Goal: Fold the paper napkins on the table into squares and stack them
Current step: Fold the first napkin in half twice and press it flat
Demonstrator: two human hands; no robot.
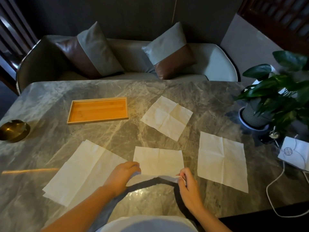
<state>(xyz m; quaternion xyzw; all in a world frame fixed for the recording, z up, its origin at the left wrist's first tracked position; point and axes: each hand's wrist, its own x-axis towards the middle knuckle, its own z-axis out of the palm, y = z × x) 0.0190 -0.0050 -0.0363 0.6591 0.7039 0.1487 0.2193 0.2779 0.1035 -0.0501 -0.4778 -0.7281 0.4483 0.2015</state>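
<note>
Several white paper napkins lie unfolded on the grey marble table (50, 101). The middle napkin (158, 159) is in front of me, with its near edge lifted off the table. My left hand (122, 175) pinches its near left corner and my right hand (188, 186) pinches its near right corner. Another napkin (83, 173) lies flat to the left, one (221, 162) to the right, and one (167, 117) farther back, turned at an angle.
An empty wooden tray (97, 110) sits at the back left. A brass ashtray (14, 130) is at the left edge. A potted plant (270, 101), a small white bag (295, 152) and a white cable (274, 190) occupy the right side. A sofa with cushions stands behind the table.
</note>
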